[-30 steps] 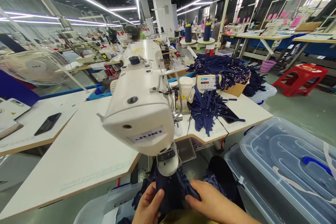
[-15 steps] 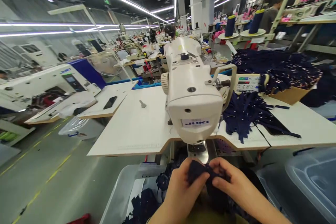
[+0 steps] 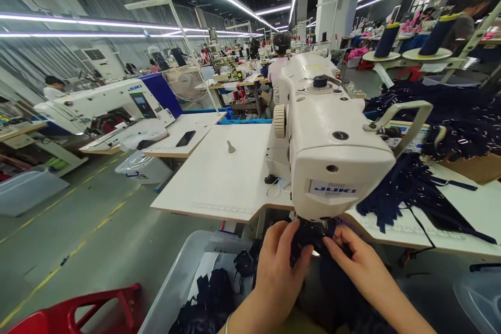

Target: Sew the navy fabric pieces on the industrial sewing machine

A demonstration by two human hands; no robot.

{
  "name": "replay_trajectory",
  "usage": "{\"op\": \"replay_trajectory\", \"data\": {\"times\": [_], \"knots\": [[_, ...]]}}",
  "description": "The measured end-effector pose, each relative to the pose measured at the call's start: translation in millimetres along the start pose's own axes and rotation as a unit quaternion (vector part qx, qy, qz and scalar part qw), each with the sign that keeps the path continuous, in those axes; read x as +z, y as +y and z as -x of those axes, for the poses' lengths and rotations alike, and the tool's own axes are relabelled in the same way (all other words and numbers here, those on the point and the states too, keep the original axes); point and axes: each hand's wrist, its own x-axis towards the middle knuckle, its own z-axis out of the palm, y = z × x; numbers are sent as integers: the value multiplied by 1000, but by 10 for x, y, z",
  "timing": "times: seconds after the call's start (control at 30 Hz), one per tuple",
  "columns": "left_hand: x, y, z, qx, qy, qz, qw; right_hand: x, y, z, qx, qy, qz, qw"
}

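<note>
A dark navy fabric piece (image 3: pixel 311 235) is pinched between my two hands, right under the head of a white sewing machine (image 3: pixel 340 151). My left hand (image 3: pixel 279 258) grips its left side with thumb and fingers. On the right side, my right hand (image 3: pixel 352 255) holds it between thumb and fingertips. The needle area and the fabric's far edge are hidden behind the machine head and my fingers. Below my hands, more dark navy cloth hangs over my lap.
A clear plastic bin (image 3: pixel 176 271) with navy pieces stands at lower left, by a red stool (image 3: pixel 97 308). Navy straps (image 3: pixel 399 188) lie heaped right of the machine. A flat metal key-like piece (image 3: pixel 230 147) and a phone (image 3: pixel 186 138) rest on tabletops at left.
Both hands have carried the navy fabric forward, from in front of the machine to under its head. The view has shifted left and closer to the machine.
</note>
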Motion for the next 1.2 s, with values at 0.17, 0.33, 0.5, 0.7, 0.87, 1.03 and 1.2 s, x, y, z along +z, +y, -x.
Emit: {"op": "replay_trajectory", "data": {"times": [0.17,0.33,0.5,0.7,0.87,1.03,1.2], "knots": [[24,-76,-46,226,-113,-150,956,-6,44,-188,-9,-48,8,999],[102,-188,51,224,-146,-205,942,-87,229,-175,-12,-39,-28,999],[88,-257,135,252,-154,-236,926,-100,371,-28,-23,-27,-43,998],[86,-214,163,232,-122,-259,930,-94,304,-119,-13,-15,-24,1000],[93,-196,168,214,-114,-270,932,-116,184,-248,-83,-34,9,996],[113,-177,158,193,-109,-269,937,-121,125,-310,-118,-39,37,992],[141,-149,158,190,-104,-280,935,-105,159,-334,-112,-25,47,992]]}}
